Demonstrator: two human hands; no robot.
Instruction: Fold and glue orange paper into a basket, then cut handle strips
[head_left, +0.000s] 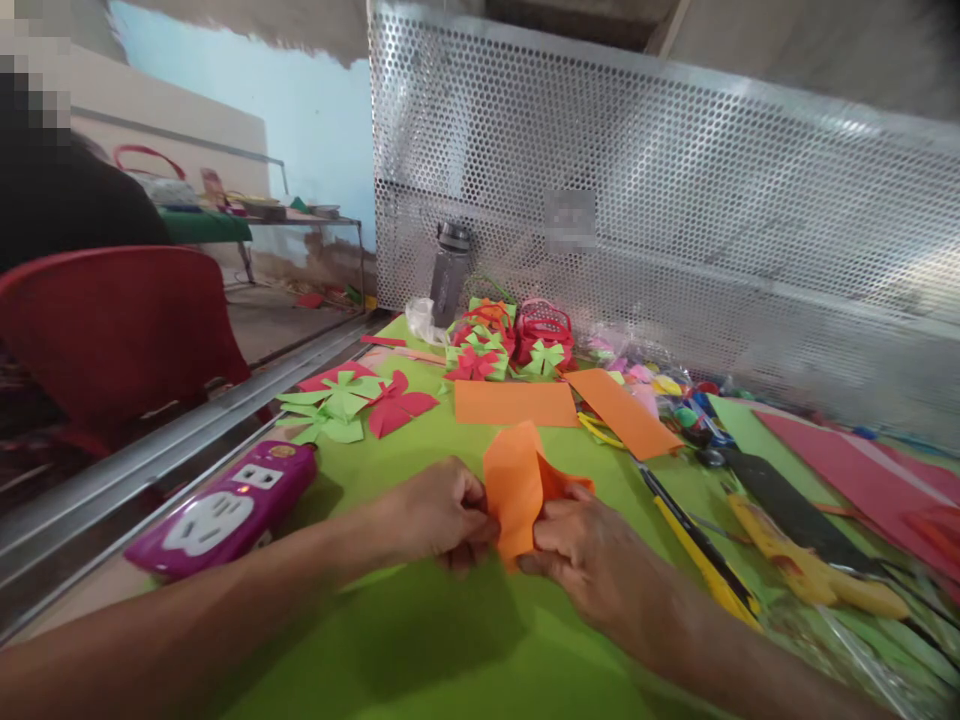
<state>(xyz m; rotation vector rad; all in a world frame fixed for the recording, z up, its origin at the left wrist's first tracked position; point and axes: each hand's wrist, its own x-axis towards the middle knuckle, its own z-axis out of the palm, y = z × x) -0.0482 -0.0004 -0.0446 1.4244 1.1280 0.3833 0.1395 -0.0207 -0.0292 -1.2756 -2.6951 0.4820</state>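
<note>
Between my hands an orange paper sheet (517,480) is held up, folded into panels with a crease down it. My left hand (442,515) pinches its left edge, the fingers curled in. On the other side my right hand (577,545) grips the lower right part, thumb below and fingers over the fold. Just beyond lie a flat orange paper rectangle (516,403) and a second orange piece (626,412) set at a slant. Green paper cutouts (337,405) and a red petal-shaped paper cutout (401,402) rest to the left.
A purple power strip (225,510) lies left. Along the right are a yellow-black utility knife (697,545), a yellow glue gun (810,560) and red paper sheets (862,465). Small red baskets (544,330) and a grey bottle (450,275) stand at the back before a perforated metal panel (660,180).
</note>
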